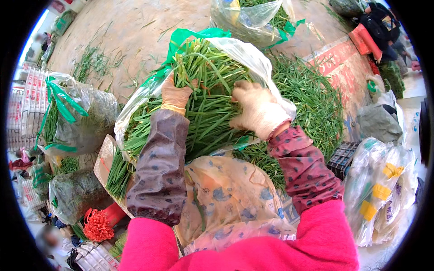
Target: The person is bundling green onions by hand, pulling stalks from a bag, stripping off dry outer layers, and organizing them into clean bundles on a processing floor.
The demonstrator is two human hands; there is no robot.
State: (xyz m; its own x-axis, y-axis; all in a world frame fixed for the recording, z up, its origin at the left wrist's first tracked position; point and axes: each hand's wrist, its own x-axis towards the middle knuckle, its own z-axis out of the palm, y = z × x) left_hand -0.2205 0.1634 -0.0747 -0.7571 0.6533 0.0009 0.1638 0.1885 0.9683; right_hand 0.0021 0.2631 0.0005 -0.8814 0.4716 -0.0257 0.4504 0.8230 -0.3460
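My left hand (175, 94), in a tan glove, grips a bunch of long flat greens (210, 64) that look like garlic chives. Their pale cut ends point away from me. My right hand (255, 107), in a whitish glove and blurred, lies against the right side of the greens with fingers bent; their grip is partly hidden. The greens lie within an opened clear plastic bag (234, 45) with green handles (195, 33). A small bunch tied with a band (119, 176) sticks out at its lower left.
Loose greens (305, 98) cover the floor on the right. Filled plastic bags (90, 111) stand at left, near a red bundle of ties (98, 223). Another bag (254, 28) stands ahead. Folded plastic bags (379, 189) and a black crate (342, 157) are at right.
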